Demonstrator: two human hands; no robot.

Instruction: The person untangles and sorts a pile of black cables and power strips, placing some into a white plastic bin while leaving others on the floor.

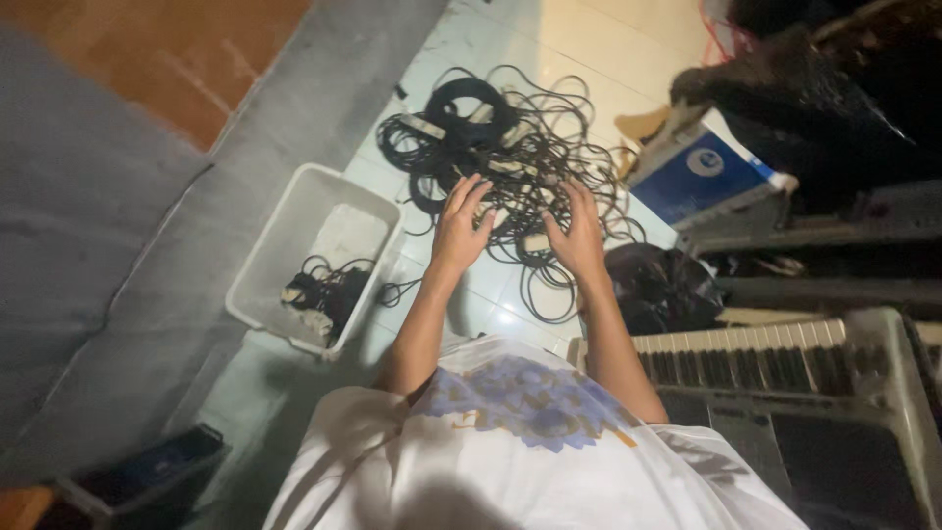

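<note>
A tangled heap of black cables (pixel 510 147) with pale connector blocks lies on the light tiled floor. My left hand (pixel 459 228) reaches into its near edge, fingers spread and resting on the cables. My right hand (pixel 577 234) is beside it, fingers spread over the same tangle, near a pale connector. Neither hand visibly grips a cable. My white printed shirt fills the bottom of the view.
A white plastic bin (pixel 285 236) to the left holds a small bundle of black cable (pixel 324 292). An electronic keyboard (pixel 775 358) sits at right, a black bag (pixel 659 285) beside it. A blue box (pixel 702 167) stands farther back. Grey carpet (pixel 88 216) covers the left.
</note>
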